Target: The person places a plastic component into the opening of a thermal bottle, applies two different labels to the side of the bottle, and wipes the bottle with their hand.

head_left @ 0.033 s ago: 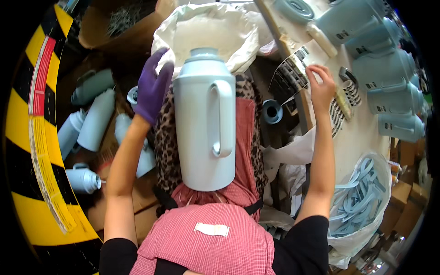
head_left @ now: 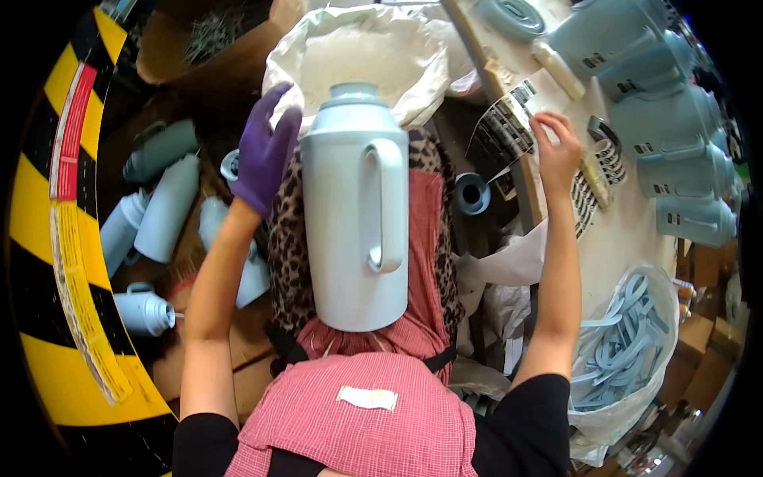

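A tall pale blue-grey flask jug point(head_left: 354, 222) lies on my lap over a red checked apron point(head_left: 358, 413), handle up and neck pointing away from me. My left hand point(head_left: 265, 151), in a purple glove, grips the jug's left shoulder just below the neck. My bare right hand point(head_left: 556, 147) reaches out to the white table point(head_left: 628, 238), its fingertips resting on sheets of black-and-white stickers point(head_left: 509, 123). I see nothing held in that hand.
A row of finished jugs point(head_left: 675, 151) stands along the table's right side. A bag of blue-grey strips point(head_left: 628, 342) sits at lower right. An open white sack point(head_left: 358, 48) lies ahead, with a round cap point(head_left: 473, 193) below it. Several jug bodies point(head_left: 159, 219) lie on the floor at left beside a yellow-black striped edge point(head_left: 40, 207).
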The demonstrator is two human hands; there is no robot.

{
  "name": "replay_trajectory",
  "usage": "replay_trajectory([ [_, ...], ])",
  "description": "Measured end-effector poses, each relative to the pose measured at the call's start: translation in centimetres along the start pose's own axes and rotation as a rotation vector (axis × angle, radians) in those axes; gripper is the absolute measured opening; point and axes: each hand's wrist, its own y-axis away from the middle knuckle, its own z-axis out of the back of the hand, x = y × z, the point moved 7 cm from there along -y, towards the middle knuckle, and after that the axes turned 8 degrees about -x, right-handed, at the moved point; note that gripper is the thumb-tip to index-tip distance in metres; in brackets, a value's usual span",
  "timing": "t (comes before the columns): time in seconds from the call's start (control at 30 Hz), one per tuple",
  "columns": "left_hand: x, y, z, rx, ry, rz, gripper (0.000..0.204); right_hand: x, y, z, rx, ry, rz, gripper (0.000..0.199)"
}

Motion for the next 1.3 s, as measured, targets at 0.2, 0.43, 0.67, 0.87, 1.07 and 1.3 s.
replay_trajectory([
  [0.2,-3.3,14.7,0.3,0.161,-0.387,-0.462,0.06,-0.4,0.3,-0.5,0.035,-0.192,-0.208,0.021],
  [0.43,-0.8,18.4,-0.9,0.218,-0.408,-0.442,0.068,-10.9,-3.3,-7.4,0.034,0.424,-0.232,0.038],
  [0.67,-0.7,18.9,-0.5,0.178,-0.4,-0.38,0.062,-7.9,-2.2,-6.3,0.013,0.33,-0.208,0.029],
  [0.87,-0.9,18.0,-1.0,0.2,-0.372,-0.412,0.061,-4.3,-1.8,-4.3,-0.04,0.072,-0.153,0.016],
  [1.07,-1.9,20.9,0.4,0.161,-0.427,-0.456,0.063,3.8,1.4,2.0,0.086,-0.181,-0.128,0.016],
  [1.3,-1.2,20.5,-0.3,0.242,-0.444,-0.425,0.065,-9.2,-3.2,-5.5,0.048,0.317,-0.265,0.047],
])
